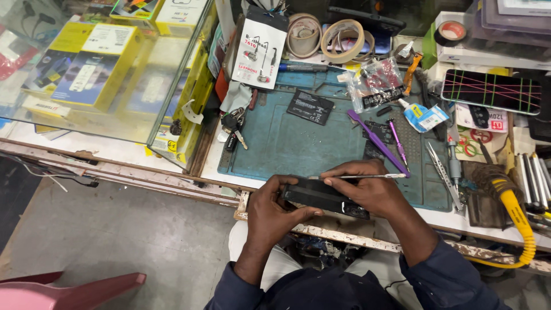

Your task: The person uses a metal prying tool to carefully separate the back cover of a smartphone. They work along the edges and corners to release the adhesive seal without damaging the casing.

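Mat: a teal work mat (pixel 298 143) covered the bench.
Far: tape rolls (pixel 327 37).
Left: yellow boxes (pixel 94 66) behind glass.
Right: cracked phone (pixel 492 90), yellow cable (pixel 519 221).

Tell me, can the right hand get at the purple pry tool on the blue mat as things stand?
Probably not at once. The right hand already holds a thin metal tool against the black phone. The purple pry tool lies uncovered on the blue mat just beyond it, so the path looks free.

Near edge of the black phone (pixel 321 197) covered by the left hand (pixel 275 213) and right hand (pixel 367 192), tip of the thin metal tool (pixel 367 177) hidden under the fingers, pink chair (pixel 69 290) cut off at the near left corner, yellow cable (pixel 519 224) cut at the right.
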